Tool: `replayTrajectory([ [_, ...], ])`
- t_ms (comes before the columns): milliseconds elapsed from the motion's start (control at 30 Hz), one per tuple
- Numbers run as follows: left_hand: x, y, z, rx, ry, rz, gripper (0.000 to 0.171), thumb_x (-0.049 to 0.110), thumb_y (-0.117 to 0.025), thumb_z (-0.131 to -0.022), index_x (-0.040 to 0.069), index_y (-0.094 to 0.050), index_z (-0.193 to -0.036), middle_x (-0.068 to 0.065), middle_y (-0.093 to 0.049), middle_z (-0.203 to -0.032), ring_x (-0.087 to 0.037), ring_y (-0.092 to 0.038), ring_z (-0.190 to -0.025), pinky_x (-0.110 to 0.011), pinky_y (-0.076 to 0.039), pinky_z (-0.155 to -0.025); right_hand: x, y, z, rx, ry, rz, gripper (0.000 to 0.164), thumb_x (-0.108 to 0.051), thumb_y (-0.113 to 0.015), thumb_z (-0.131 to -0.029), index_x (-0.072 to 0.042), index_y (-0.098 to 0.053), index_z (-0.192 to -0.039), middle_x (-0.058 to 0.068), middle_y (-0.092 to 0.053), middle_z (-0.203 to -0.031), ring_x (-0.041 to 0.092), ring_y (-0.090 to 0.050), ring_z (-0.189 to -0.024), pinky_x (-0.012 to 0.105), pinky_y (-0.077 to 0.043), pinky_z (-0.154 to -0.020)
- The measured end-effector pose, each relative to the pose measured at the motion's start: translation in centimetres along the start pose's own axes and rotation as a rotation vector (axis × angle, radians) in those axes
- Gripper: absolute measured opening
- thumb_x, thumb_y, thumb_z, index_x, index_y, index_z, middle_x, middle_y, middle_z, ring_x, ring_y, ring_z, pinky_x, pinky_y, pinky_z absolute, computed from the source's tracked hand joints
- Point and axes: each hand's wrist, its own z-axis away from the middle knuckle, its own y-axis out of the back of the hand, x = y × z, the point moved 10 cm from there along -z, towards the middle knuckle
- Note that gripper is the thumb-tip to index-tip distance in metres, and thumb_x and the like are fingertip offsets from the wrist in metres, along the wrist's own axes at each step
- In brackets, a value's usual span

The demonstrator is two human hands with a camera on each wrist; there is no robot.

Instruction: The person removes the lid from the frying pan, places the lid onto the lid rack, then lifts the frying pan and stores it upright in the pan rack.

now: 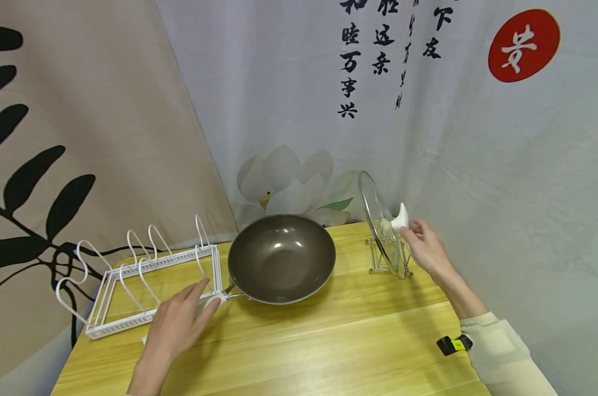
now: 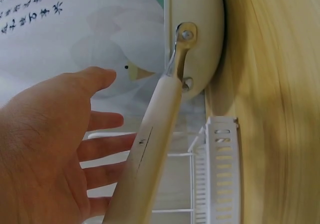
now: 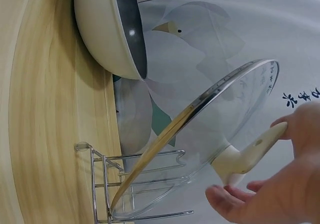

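Observation:
A dark-lined wok [image 1: 281, 258] with a cream outside sits on the table, its pale handle [image 2: 150, 139] pointing toward my left hand [image 1: 177, 322]. The left fingers [image 2: 105, 146] are straight and spread beside that handle, overlapping it in the head view. On the right, a glass lid [image 1: 378, 225] with a metal rim stands tilted in a small wire stand [image 3: 100, 184]. My right hand [image 1: 427, 250] is at the lid's white knob [image 3: 245, 156], fingers loosely spread around it, with a gap to the palm. One fingertip lies right by the knob's pointed end.
A white rack [image 1: 126, 324] with upright wire loops stands left of the wok, just behind the left hand. The wooden table [image 1: 299, 346] ends against a printed curtain [image 1: 289, 110] at the back. A black wristband piece [image 1: 454, 345] sits by the right sleeve.

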Motion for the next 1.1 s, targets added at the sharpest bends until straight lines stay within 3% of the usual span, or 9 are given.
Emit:
replayTrajectory([
  [300,-0.9,-0.6,0.6,-0.087,0.069,0.0,0.054,0.045,-0.064,-0.101,0.01,-0.061,-0.141,-0.023,-0.072,-0.127,-0.05,-0.072,-0.102,-0.065,-0.058,-0.08,-1.0,0.6,0.8,0.068,0.13,0.098,0.081,-0.058,-0.036,-0.108,-0.004,-0.014,-0.165,0.031,-0.033,-0.163,0.052,-0.038,-0.146,0.072,-0.033,-0.117],
  [433,-1.3,-0.9,0.7,-0.107,0.088,-0.001,0.052,0.046,-0.065,-0.1,0.012,-0.063,-0.139,-0.021,-0.074,-0.125,-0.046,-0.074,-0.094,-0.06,-0.058,-0.07,-1.5,0.8,1.4,0.1,0.171,0.133,0.08,-0.059,-0.036,-0.108,-0.008,-0.015,-0.166,0.031,-0.027,-0.166,0.054,-0.031,-0.149,0.077,-0.029,-0.115],
  [567,-1.5,-1.3,1.0,-0.121,0.097,-0.002,0.053,0.046,-0.065,-0.1,0.011,-0.063,-0.14,-0.022,-0.074,-0.123,-0.044,-0.074,-0.091,-0.059,-0.058,-0.067,-2.3,0.8,1.9,0.127,0.211,0.167,0.077,-0.056,-0.039,-0.108,-0.011,-0.014,-0.166,0.028,-0.021,-0.169,0.054,-0.026,-0.152,0.078,-0.024,-0.117],
  [700,-1.6,-1.5,1.3,-0.13,0.098,-0.01,0.052,0.046,-0.067,-0.099,0.011,-0.064,-0.138,-0.019,-0.077,-0.109,-0.032,-0.072,-0.078,-0.049,-0.056,-0.059,-3.2,0.7,2.4,0.149,0.251,0.192,0.076,-0.053,-0.043,-0.108,-0.014,-0.015,-0.167,0.024,-0.02,-0.17,0.051,-0.024,-0.154,0.077,-0.023,-0.119],
  [867,-1.7,-1.6,1.7,-0.139,0.102,-0.021,0.048,0.043,-0.069,-0.098,0.012,-0.065,-0.134,-0.008,-0.074,-0.088,-0.015,-0.059,-0.065,-0.034,-0.044,-0.051,-4.7,0.6,3.2,0.194,0.342,0.213,0.074,-0.049,-0.049,-0.107,-0.015,-0.02,-0.166,0.02,-0.023,-0.17,0.048,-0.027,-0.154,0.075,-0.025,-0.12],
  [1100,-1.8,-1.3,1.9,-0.138,0.104,-0.039,0.043,0.041,-0.071,-0.097,0.012,-0.068,-0.129,-0.004,-0.069,-0.079,-0.013,-0.054,-0.062,-0.032,-0.042,-0.048,-7.2,0.3,4.4,0.273,0.529,0.224,0.069,-0.031,-0.06,-0.102,-0.01,-0.032,-0.161,0.02,-0.036,-0.161,0.043,-0.036,-0.146,0.07,-0.033,-0.116],
])
